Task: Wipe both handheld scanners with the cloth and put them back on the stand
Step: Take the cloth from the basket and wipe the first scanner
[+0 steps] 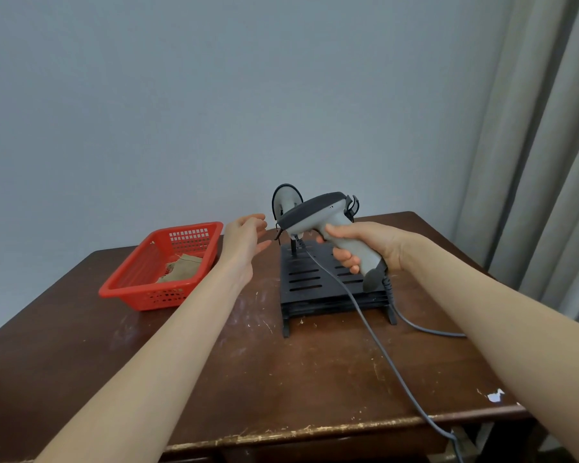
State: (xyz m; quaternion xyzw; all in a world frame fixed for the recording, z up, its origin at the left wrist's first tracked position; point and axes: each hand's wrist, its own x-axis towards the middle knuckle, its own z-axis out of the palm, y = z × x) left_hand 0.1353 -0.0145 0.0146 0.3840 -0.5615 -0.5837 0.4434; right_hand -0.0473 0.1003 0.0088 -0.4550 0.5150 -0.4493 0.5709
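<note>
My right hand [361, 245] grips the handle of a grey and black handheld scanner [315, 208], held above the black slatted stand [308, 279]. A second scanner [286, 200] rests on the stand's holder behind it, mostly hidden. My left hand [244, 238] is open and empty, just left of the held scanner's head. A beige cloth [181, 267] lies inside the red basket [127, 279] at the left. Grey cables [375, 339] trail from the scanners across the table toward its front right.
The brown wooden table [214, 362] has a scratched top and a chipped front edge. A grey wall stands behind it and a curtain [542, 162] hangs at the right.
</note>
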